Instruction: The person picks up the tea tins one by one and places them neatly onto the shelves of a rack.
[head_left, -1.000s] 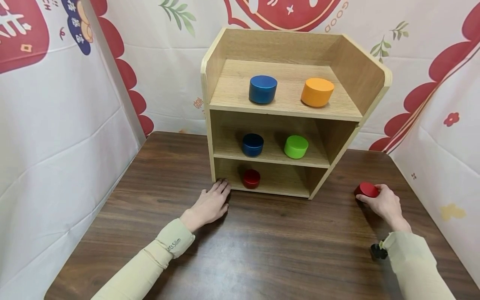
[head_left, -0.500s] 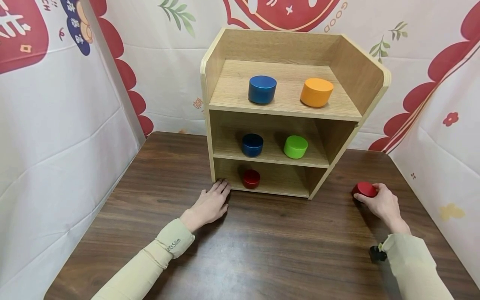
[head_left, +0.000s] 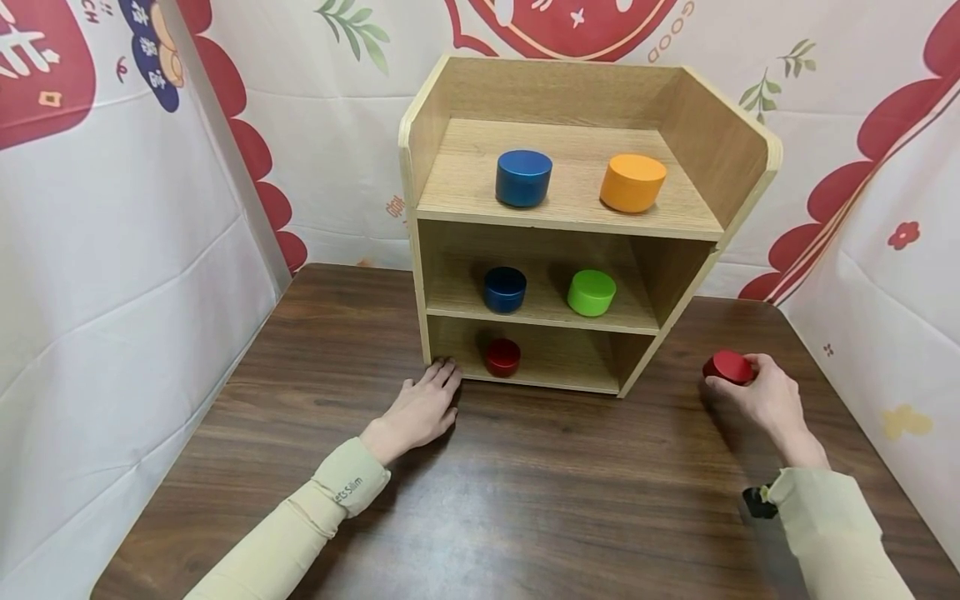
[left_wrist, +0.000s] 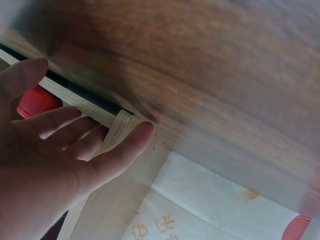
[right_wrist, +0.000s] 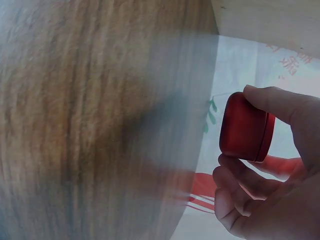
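Observation:
My right hand (head_left: pixel 770 404) pinches a small red round tin (head_left: pixel 727 367) between thumb and fingers, right of the shelf. In the right wrist view this red tin (right_wrist: pixel 243 127) appears raised off the table, its lid seam showing. My left hand (head_left: pixel 416 412) rests at the lower left front corner of the wooden shelf (head_left: pixel 525 218), its fingers relaxed and holding nothing. The left wrist view shows that hand (left_wrist: pixel 65 155) around the shelf's corner edge. Another red tin (head_left: pixel 503 357) stands on the bottom level, just right of the left fingertips.
On the top level stand a blue tin (head_left: pixel 523 179) and an orange tin (head_left: pixel 633 183). The middle level carries a dark blue tin (head_left: pixel 505 290) and a green tin (head_left: pixel 592 293). A brown wooden table (head_left: pixel 555 483) lies below, with printed white cloth (head_left: pixel 150 275) around it.
The red tin and my right hand have shifted slightly left, and the tin has risen a little. My left hand and the tins on the shelf have stayed in place.

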